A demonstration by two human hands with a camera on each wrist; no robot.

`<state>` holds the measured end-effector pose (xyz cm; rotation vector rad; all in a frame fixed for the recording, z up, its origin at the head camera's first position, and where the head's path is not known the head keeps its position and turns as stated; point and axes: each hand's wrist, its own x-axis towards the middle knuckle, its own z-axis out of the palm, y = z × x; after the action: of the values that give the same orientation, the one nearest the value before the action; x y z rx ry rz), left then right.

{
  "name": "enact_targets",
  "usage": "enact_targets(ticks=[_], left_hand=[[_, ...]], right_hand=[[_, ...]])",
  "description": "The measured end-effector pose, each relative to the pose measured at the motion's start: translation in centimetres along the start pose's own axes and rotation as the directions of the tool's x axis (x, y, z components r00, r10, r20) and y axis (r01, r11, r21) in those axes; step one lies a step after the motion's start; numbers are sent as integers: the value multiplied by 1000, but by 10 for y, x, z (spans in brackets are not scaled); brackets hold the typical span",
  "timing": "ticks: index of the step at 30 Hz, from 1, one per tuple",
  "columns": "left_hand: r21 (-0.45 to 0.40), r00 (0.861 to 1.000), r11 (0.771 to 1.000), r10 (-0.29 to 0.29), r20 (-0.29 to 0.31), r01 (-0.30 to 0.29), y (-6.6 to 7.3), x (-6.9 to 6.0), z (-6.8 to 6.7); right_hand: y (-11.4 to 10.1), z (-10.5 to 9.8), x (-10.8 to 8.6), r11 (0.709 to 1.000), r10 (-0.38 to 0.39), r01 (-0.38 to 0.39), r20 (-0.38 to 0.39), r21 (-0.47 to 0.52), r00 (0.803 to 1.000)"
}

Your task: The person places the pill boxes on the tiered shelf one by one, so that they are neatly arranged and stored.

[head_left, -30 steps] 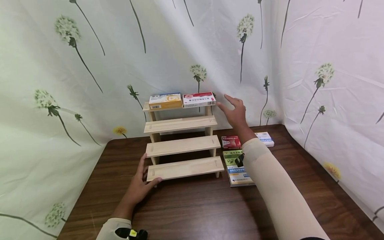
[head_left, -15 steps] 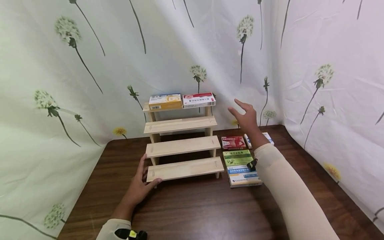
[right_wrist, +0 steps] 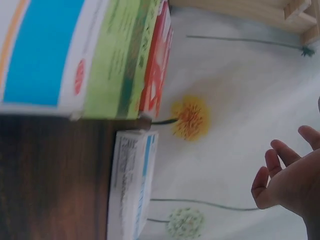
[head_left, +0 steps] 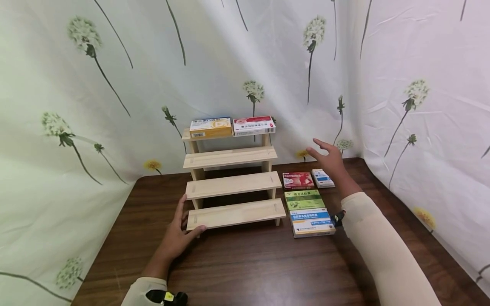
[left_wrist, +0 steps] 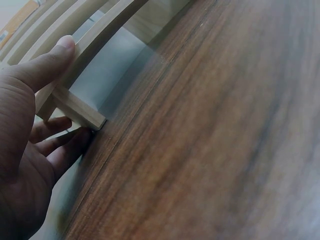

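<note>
While left hand (head_left: 177, 237) grips pale stepped wooden rack (head_left: 233, 185), right hand (head_left: 331, 161) hovers, fingers apart.

A four-tier wooden rack (head_left: 233, 185) is supported by a wood-grain table (head_left: 237, 267). A yellow box (head_left: 210, 128) and a red-and-white box (head_left: 254, 126) are carried on its top tier. Beside the rack, a red box (head_left: 298, 180), a green box (head_left: 304, 199), a large blue-and-white box (head_left: 311, 222) and a small white box (head_left: 323, 178) are laid on the table.
</note>
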<state>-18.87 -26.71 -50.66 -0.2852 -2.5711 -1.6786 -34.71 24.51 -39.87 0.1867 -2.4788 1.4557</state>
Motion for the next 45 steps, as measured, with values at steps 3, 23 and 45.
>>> enact_targets(ticks=[3, 23, 45], left_hand=[[5, 1000, 1000, -3, -1, 3, 0, -1, 0], [-4, 1000, 1000, 7, -6, -7, -1, -1, 1], [16, 1000, 1000, 8, -9, -8, -3, -1, 0]], right_hand=[[9, -6, -2, 999, 34, -34, 22, -16, 999], [48, -54, -18, 951, 308, -301, 179, -67, 934], [99, -71, -22, 896, 445, -434, 194, -97, 874]])
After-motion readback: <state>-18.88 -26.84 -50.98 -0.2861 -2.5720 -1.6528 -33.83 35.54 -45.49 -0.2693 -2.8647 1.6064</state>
